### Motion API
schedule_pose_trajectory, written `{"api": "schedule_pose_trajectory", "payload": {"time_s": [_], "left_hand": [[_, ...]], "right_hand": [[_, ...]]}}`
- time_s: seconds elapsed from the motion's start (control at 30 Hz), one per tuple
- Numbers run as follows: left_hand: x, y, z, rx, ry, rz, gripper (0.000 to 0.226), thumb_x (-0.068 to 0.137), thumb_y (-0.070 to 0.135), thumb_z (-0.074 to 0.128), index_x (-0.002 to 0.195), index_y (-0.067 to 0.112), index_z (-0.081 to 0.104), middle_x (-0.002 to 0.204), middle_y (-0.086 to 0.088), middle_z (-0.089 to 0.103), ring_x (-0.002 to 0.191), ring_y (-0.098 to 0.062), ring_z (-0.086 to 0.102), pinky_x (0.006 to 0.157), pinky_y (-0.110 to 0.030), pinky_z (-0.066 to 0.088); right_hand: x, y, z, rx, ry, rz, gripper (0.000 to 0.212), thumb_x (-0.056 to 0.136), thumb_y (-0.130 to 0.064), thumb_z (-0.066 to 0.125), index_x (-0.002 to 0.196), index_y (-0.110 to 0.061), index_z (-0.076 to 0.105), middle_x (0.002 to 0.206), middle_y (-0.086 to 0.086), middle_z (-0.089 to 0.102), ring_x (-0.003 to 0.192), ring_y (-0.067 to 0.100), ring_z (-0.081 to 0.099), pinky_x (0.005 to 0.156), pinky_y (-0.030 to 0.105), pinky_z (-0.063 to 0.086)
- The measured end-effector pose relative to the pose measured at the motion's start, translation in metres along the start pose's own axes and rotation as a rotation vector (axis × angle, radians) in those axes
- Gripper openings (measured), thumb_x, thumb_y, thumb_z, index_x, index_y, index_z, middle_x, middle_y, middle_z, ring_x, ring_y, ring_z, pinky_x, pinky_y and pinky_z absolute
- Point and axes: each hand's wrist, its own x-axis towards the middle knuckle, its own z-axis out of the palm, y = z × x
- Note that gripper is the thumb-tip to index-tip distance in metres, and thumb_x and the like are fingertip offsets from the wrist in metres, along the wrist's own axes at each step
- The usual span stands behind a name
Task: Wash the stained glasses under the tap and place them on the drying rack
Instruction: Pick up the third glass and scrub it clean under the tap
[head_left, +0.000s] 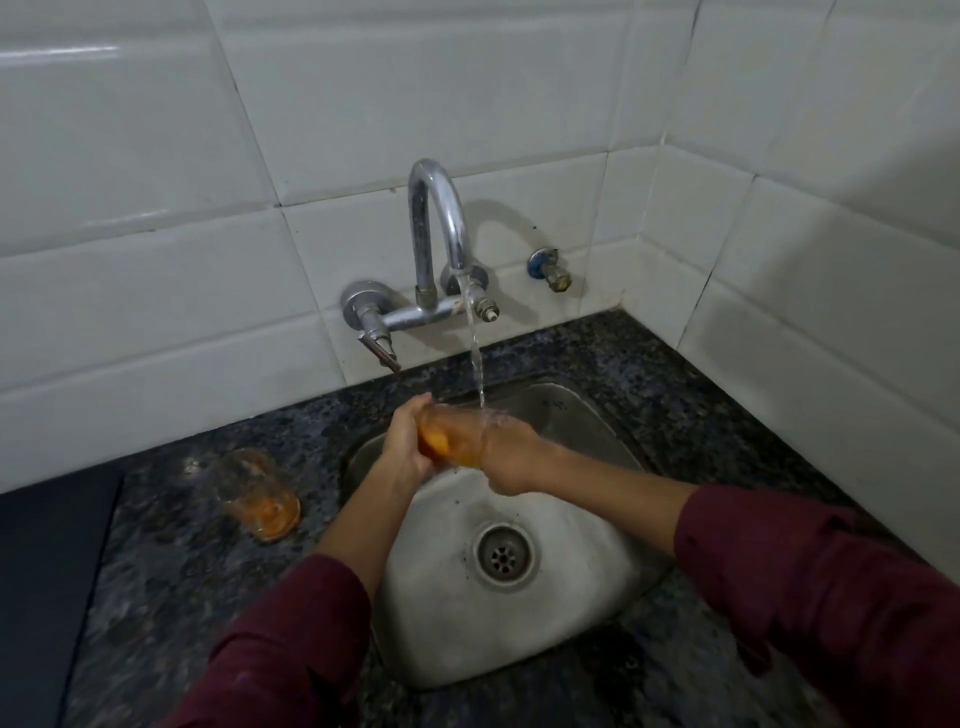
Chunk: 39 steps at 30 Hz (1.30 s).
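Setting: tiled corner, tabletop (171, 561), sink (524, 639).
Hands: left (402, 447) and right (511, 457) grip glass (452, 436) under tap (439, 234).
Remaining: second glass (260, 493) left of sink, unwashed; rack unseen.

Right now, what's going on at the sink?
A person is washing a stained glass over the sink. The left hand grips its base end; the right hand is at its mouth end, seemingly rubbing it. It lies roughly sideways, and the tap is running, the stream landing at the mouth end. A second glass, also orange-stained, stands unwashed on the counter to the left. No drying rack is in view.
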Motion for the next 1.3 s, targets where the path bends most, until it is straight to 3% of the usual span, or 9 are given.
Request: {"api": "schedule_pose_trajectory", "payload": {"time_s": [0.17,0.37,0.47,0.57,0.73,0.93,1.07,1.2,1.3], "left_hand": [[-0.002,-0.002,0.000,-0.054,-0.095,0.094,0.020,0.087,0.030,0.060,0.097,0.013,0.064,0.090,-0.011,0.068,0.083,-0.025,0.065,0.071,-0.039,0.054],[0.004,-0.003,0.006,0.021,0.110,0.048,0.035,0.077,0.029,0.070,0.105,0.008,0.066,0.100,-0.016,0.071,0.089,-0.030,0.069,0.077,-0.046,0.058],[0.000,-0.008,0.003,0.045,0.147,-0.033,0.042,0.077,0.029,0.073,0.111,0.009,0.059,0.106,-0.021,0.068,0.095,-0.036,0.067,0.081,-0.051,0.056],[-0.001,-0.008,0.003,0.076,0.049,-0.033,0.024,0.086,0.027,0.065,0.104,0.011,0.062,0.093,-0.016,0.070,0.089,-0.031,0.066,0.079,-0.047,0.055],[-0.003,-0.014,0.000,0.012,-0.080,0.131,0.022,0.086,0.022,0.063,0.107,0.015,0.064,0.096,-0.014,0.067,0.086,-0.028,0.065,0.073,-0.042,0.054],[0.007,-0.019,-0.005,0.025,0.084,0.047,0.035,0.075,0.025,0.074,0.107,0.014,0.065,0.107,-0.016,0.069,0.088,-0.029,0.070,0.071,-0.044,0.058],[0.001,-0.015,-0.003,0.040,0.051,0.002,0.030,0.081,0.028,0.070,0.106,0.013,0.064,0.103,-0.015,0.069,0.087,-0.028,0.068,0.072,-0.044,0.058],[-0.001,-0.011,-0.007,-0.004,-0.104,0.078,0.016,0.088,0.027,0.060,0.097,0.014,0.064,0.095,-0.013,0.065,0.082,-0.025,0.065,0.065,-0.038,0.055],[-0.001,-0.017,-0.010,-0.060,-0.071,0.067,0.016,0.089,0.027,0.058,0.090,0.012,0.063,0.091,-0.012,0.064,0.079,-0.024,0.065,0.064,-0.036,0.056]], "right_hand": [[-0.007,-0.004,-0.032,1.074,-0.297,0.085,0.048,0.073,0.011,0.052,0.115,-0.013,0.054,0.107,0.011,0.054,0.100,0.021,0.052,0.072,0.025,0.047],[-0.014,-0.010,-0.005,0.310,0.050,0.162,0.044,0.092,-0.009,0.049,0.135,-0.005,0.042,0.139,0.012,0.047,0.131,0.028,0.042,0.101,0.024,0.034],[-0.014,-0.002,0.008,0.504,0.187,0.110,0.050,0.095,-0.015,0.048,0.143,-0.010,0.034,0.147,0.012,0.040,0.136,0.024,0.037,0.094,0.003,0.030],[-0.010,-0.004,0.004,0.461,-0.018,0.168,0.039,0.091,-0.004,0.046,0.129,-0.008,0.050,0.129,0.011,0.053,0.124,0.025,0.046,0.101,0.030,0.033],[-0.003,0.006,-0.012,1.092,-0.302,0.054,0.075,0.067,0.019,0.048,0.130,-0.021,0.049,0.137,0.002,0.051,0.126,0.022,0.046,0.110,0.040,0.036],[-0.003,0.009,0.017,0.108,0.057,-0.020,0.039,0.090,-0.005,0.050,0.129,-0.005,0.051,0.133,0.018,0.052,0.126,0.033,0.046,0.109,0.040,0.032],[-0.008,0.004,0.010,0.172,0.078,0.000,0.041,0.090,-0.004,0.048,0.131,-0.007,0.049,0.134,0.015,0.052,0.126,0.029,0.046,0.104,0.034,0.033],[-0.010,0.005,-0.008,0.974,-0.306,-0.022,0.068,0.070,0.009,0.055,0.134,-0.014,0.048,0.136,0.016,0.050,0.124,0.028,0.048,0.096,0.032,0.043],[-0.015,0.002,-0.007,0.728,-0.231,-0.126,0.059,0.076,-0.001,0.062,0.133,-0.015,0.049,0.134,0.010,0.052,0.123,0.022,0.048,0.102,0.028,0.038]]}}
